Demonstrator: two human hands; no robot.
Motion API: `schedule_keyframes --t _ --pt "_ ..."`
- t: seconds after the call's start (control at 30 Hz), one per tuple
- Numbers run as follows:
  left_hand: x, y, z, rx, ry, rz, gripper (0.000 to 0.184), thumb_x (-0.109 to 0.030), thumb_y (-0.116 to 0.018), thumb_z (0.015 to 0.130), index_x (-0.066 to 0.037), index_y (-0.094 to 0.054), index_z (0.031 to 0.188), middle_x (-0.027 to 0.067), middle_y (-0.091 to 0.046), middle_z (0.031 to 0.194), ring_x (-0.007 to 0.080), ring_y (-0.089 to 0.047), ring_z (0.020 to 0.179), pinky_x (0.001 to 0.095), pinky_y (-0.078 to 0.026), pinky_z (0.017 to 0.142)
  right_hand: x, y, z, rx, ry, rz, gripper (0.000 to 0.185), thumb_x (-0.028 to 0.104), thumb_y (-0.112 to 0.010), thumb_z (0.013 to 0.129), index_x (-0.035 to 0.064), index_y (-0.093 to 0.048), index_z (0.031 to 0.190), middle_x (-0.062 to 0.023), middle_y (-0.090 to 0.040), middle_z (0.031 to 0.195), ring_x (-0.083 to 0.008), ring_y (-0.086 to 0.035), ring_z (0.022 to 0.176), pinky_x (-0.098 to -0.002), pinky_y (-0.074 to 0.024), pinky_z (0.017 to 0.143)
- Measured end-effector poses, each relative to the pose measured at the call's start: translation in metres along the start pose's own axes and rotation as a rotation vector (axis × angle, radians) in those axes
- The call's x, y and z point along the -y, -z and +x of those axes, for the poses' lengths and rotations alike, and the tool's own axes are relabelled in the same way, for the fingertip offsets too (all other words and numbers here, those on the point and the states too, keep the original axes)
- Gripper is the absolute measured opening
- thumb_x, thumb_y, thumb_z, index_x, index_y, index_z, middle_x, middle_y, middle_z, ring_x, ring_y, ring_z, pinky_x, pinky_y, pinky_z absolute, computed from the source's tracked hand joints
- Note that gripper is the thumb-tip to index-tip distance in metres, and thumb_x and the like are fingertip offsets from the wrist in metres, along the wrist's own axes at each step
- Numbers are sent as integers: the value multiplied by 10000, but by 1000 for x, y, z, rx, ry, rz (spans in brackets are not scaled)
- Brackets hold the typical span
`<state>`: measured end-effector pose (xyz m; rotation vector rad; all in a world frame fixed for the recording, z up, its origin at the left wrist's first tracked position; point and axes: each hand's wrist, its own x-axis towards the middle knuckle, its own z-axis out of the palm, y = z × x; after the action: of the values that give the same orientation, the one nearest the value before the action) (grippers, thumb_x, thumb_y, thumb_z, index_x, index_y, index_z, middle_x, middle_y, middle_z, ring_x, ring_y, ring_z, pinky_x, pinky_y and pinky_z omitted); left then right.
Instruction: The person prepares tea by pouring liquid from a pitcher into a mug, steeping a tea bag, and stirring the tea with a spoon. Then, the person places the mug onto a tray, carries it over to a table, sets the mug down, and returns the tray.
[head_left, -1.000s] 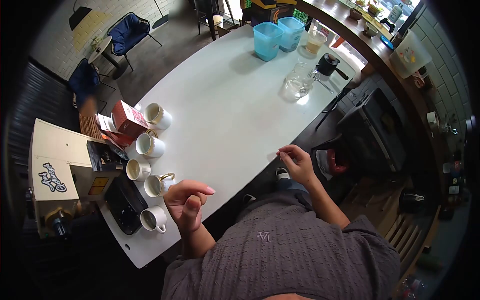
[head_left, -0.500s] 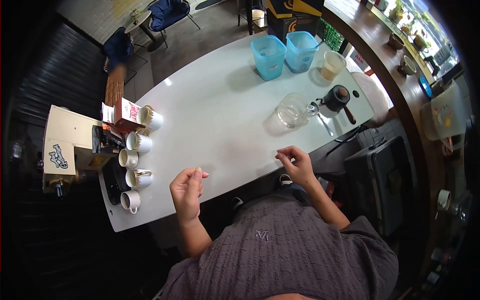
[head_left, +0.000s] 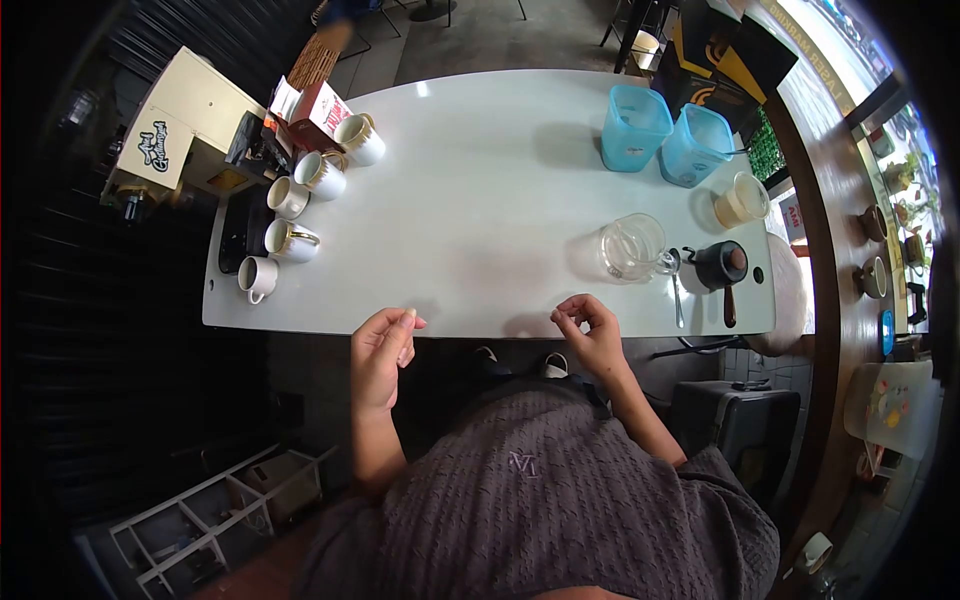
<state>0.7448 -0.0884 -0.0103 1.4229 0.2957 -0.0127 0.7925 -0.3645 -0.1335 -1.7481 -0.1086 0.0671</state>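
My left hand (head_left: 383, 358) hovers by the front edge of the white table (head_left: 470, 190), its fingers curled and the thumb pressed to the index finger. Close to the same edge, my right hand (head_left: 594, 332) is held in a loose pinch. Neither hand shows anything in it or touches anything. Nearest to the right hand is a clear glass jug (head_left: 632, 250), with a metal spoon (head_left: 679, 300) and a small black pot with a wooden handle (head_left: 715, 266) beside it. Several white mugs (head_left: 292, 241) stand in a row left of my left hand.
Two blue plastic containers (head_left: 636, 130) and a plastic cup with pale contents (head_left: 740, 202) stand at the back right. A red-and-white box (head_left: 320, 115) and a cream machine (head_left: 190, 120) are at the left. Below right sits a black case (head_left: 735, 420).
My view has turned, so the table now lies squarely across in front of me. Both hands keep the same curled shape near its front edge. The objects on the table keep their arrangement.
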Motion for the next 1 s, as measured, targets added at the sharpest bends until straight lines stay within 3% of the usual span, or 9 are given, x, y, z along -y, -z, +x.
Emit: schedule_keyframes --t 0.3,0.37,0.5,0.53,0.6,0.63,0.67,0.83,1.0 --pt "9 64 67 -32 8 -136 180 -181 -598 935 -10 -623 885 -63 -421 587 24 -368 528 201 -295 506 0 -48 19 -55 -16 0 109 75 -677 839 22 -584 860 -24 -658 799 -77 -568 685 -227 -438 621" --pt "13 90 105 -28 42 -134 221 -203 -631 913 -9 -590 1011 -48 -474 667 37 -420 608 207 -321 547 3 -70 25 -110 -21 36 109 67 -670 846 23 -572 862 -25 -657 808 -77 -571 692 -226 -439 621" --pt "39 131 204 -456 -61 165 711 -267 -706 838 30 -312 1350 147 -456 1179 209 -501 1004 347 -443 881 15 -120 37 -221 -26 139 104 47 -656 856 18 -557 871 -38 -654 830 -76 -574 702 -230 -445 628" --pt "50 139 233 -441 -56 164 711 -267 -706 838 30 -312 1350 147 -456 1179 209 -501 1004 347 -443 881 18 -132 36 -236 -26 157 100 46 -654 858 14 -561 878 -41 -654 835 -76 -574 702 -232 -447 632" --pt "69 153 284 -781 -231 341 840 -266 -733 782 44 -240 1386 245 -351 1309 341 -434 1169 443 -373 1029 23 -148 31 -212 -36 89 102 52 -656 859 12 -566 884 -41 -655 839 -79 -575 702 -232 -448 633" --pt "73 157 303 -764 -222 338 840 -266 -733 782 44 -240 1386 245 -351 1309 341 -434 1169 443 -373 1029 26 -152 26 -175 -41 30 104 59 -658 860 10 -572 891 -41 -655 842 -81 -576 702 -232 -449 635" --pt "75 160 320 -843 -208 403 861 -254 -743 753 42 -236 1384 258 -352 1316 376 -401 1200 469 -356 1043 32 -152 21 -102 -75 -66 97 28 -628 891 2 -549 939 -55 -654 868 -115 -641 821 -240 -493 749" --pt "65 158 346 -1052 25 499 909 -337 -777 661 4 -293 1351 227 -391 1309 408 -400 1203 560 -364 975 24 -157 -1 -289 -98 -10 99 63 -658 866 10 -588 911 -34 -667 840 -73 -581 725 -221 -456 646" --pt "76 162 345 -1115 -87 481 802 -355 -810 630 -35 -456 1274 149 -565 1161 351 -518 1123 531 -417 926 26 -154 -12 -408 -103 139 86 35 -630 891 9 -579 956 -40 -669 872 -77 -607 767 -210 -469 683"
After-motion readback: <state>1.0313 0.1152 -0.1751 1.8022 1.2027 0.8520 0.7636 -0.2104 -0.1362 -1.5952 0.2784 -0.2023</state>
